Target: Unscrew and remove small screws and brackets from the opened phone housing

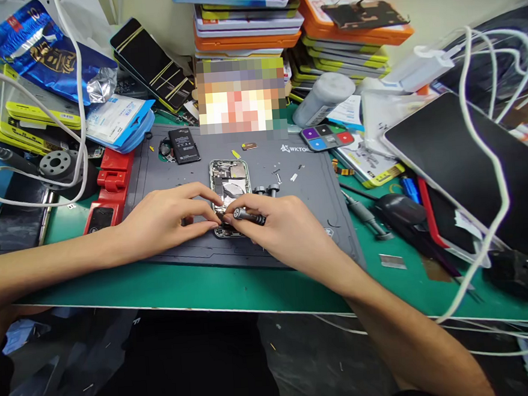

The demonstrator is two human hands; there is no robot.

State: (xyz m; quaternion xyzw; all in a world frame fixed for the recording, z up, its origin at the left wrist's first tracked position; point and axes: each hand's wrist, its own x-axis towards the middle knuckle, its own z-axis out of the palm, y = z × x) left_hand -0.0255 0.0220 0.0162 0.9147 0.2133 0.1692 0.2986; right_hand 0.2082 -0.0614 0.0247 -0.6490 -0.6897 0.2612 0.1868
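An opened smartphone [240, 186] lies upright on the dark grey mat, its inner parts exposed. My left hand [170, 219] reaches in from the left, index fingertip on the phone's edge. The thumb and middle finger close together over its lower part; what they pinch, if anything, is too small to name. From the right, my right hand [283, 221] has its fingers closed around a small dark screwdriver [249, 216], which lies across them. Its thumb and index tips meet at a tiny dark piece, partly hidden, over the phone's lower half. The fingertips of both hands nearly touch.
On the mat [195, 251] are a black battery [184, 146], small metal bits and upright driver heads [272, 189]. A red clamp [113, 178] stands left; a spray can [322, 97], screwdriver [367, 215] and tablet-like panel [470, 165] lie right. White cables [486, 146] loop across both sides.
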